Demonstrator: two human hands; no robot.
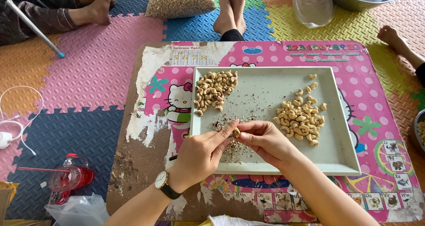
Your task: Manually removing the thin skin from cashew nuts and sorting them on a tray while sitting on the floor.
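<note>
I hold one cashew nut (pixel 237 132) between my two hands, over the near-left part of the grey tray (pixel 265 86). Most of the nut is covered by my fingertips, only a small pale piece shows, so I cannot tell which way its long axis points or where its curved side looks. My left hand (pixel 201 155) is narrow, its fingers pressed together on the nut from the left. My right hand (pixel 263 139) is also closed around the nut from the right, thumb and first finger pinching it. On my left wrist sits a watch (pixel 161 180) with a dark strap.

On the tray, a pile of darker, unpeeled cashews (pixel 214 89) lies in the far-left corner, and a pile of paler peeled cashews (pixel 301 117) lies at the right side. Thin skin crumbs (pixel 232 148) are scattered under my hands; part of them is hidden by my fingers. The tray rests on a pink tabletop (pixel 372 88) with cartoon pictures, its near edge cut off by the frame. Left of the tray, on the floor mat (pixel 88 62), stands a red bottle (pixel 71 177).
</note>
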